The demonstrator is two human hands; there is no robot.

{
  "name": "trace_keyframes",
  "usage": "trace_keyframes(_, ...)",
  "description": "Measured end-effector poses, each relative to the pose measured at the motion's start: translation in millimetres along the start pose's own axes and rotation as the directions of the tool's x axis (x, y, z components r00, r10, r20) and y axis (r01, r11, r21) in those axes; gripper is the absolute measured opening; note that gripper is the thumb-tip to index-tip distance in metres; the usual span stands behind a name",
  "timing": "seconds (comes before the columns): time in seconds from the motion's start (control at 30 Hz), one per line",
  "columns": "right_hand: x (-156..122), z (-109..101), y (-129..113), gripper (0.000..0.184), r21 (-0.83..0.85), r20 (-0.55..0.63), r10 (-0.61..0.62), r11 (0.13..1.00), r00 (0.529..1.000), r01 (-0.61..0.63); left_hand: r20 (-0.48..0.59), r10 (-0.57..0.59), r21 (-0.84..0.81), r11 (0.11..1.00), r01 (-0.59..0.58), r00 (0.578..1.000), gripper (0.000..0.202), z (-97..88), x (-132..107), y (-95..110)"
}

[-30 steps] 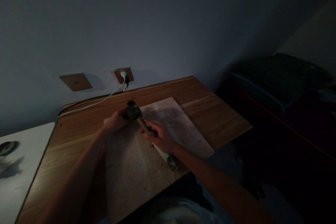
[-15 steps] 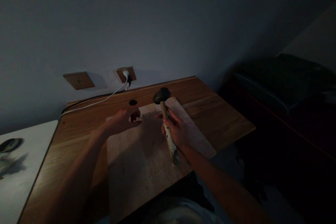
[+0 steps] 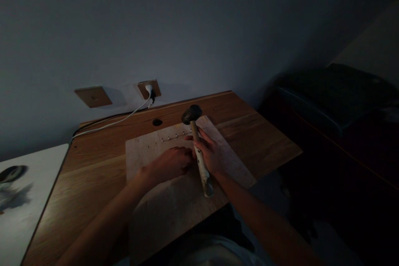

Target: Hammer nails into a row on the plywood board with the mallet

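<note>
My right hand [image 3: 212, 154] is wrapped round the pale, worn handle of a mallet [image 3: 191, 114], whose dark head points up and away from me. Its fingertips reach past the handle on the left side. My left hand [image 3: 174, 162] is closed, its fingers curled together just left of the handle, close to my right fingertips. What those fingers hold, if anything, is hidden. Under both hands lies a light wooden board [image 3: 174, 220]. Several nails [image 3: 176, 135] stand upright in a row near its far edge, with small dark holes to their left.
The board rests on a brown wooden table [image 3: 262, 141] against the wall. A white cable [image 3: 124, 119] runs from a wall socket [image 3: 156, 87] along the back edge. A round dark hole [image 3: 157, 122] sits behind the board. At left is a white surface [image 3: 34, 199] with a dark object.
My left hand has moved right and towards me, from the row of nails to beside my right fingers, uncovering the nails. The mallet and my right hand have stayed almost still.
</note>
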State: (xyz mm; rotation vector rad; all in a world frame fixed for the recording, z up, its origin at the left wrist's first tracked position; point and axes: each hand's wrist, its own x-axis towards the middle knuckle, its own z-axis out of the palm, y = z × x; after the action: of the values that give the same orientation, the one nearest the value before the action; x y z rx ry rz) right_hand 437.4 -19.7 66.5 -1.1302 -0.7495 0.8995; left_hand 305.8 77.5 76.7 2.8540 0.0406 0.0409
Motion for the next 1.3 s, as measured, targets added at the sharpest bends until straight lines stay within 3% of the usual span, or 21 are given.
trace_keyframes(0.33, 0.4, -1.4, 0.9, 0.062, -0.012, -0.005, 0.004, 1.0, 1.0, -0.004, 0.022, -0.079, 0.008, 0.997, 0.079, 0.997, 0.012, 5.3, -4.4, -1.2)
trace_keyframes(0.53, 1.1, -1.2, 5.6, 0.058, 0.0, 0.002, -0.006, 1.0, 1.0, 0.006, 0.019, -0.145, -0.046, 0.988, 0.146, 0.989, 0.029, 1.6, -16.0, -3.1)
trace_keyframes(0.7, -0.3, -2.0, 2.5, 0.056, -0.002, 0.015, 0.001, 1.0, 1.0, -0.001, 0.004, -0.179, 0.071, 0.981, 0.178, 0.984, 0.019, 9.7, -8.0, 6.8)
trace_keyframes(0.83, -0.2, -5.0, -0.6, 0.058, -0.008, -0.004, 0.002, 1.0, 1.0, -0.002, -0.013, -0.123, 0.147, 0.981, 0.123, 0.992, 0.017, 20.4, -1.2, 14.2)
trace_keyframes(0.93, 0.4, -6.2, 0.7, 0.058, -0.005, -0.005, 0.005, 1.0, 1.0, -0.005, -0.035, -0.134, 0.079, 0.987, 0.137, 0.99, 0.016, 16.0, -5.9, 9.4)
trace_keyframes(1.03, 0.3, -6.0, 5.2, 0.056, 0.009, 0.033, 0.017, 1.0, 0.999, -0.017, -0.097, -0.205, -0.098, 0.976, 0.196, 0.974, 0.017, 2.5, -22.4, -12.9)
trace_keyframes(1.1, 0.1, -5.4, 9.4, 0.055, 0.033, 0.074, 0.033, 0.999, 0.997, -0.035, -0.208, -0.31, -0.253, 0.933, 0.255, 0.928, 0.02, -3.6, -38.9, -36.3)
trace_keyframes(1.13, 0.1, -4.9, 11.6, 0.055, 0.045, 0.097, 0.046, 0.998, 0.994, -0.051, -0.273, -0.382, -0.31, 0.904, 0.295, 0.883, 0.02, -4.2, -47.7, -48.8)
trace_keyframes(1.3, -0.2, 1.9, 22.0, 0.059, 0.023, 0.217, 0.104, 0.993, 0.971, -0.112, -0.481, -0.67, -0.485, 0.741, 0.464, 0.566, 0.024, 11.9, -82.1, -91.8)
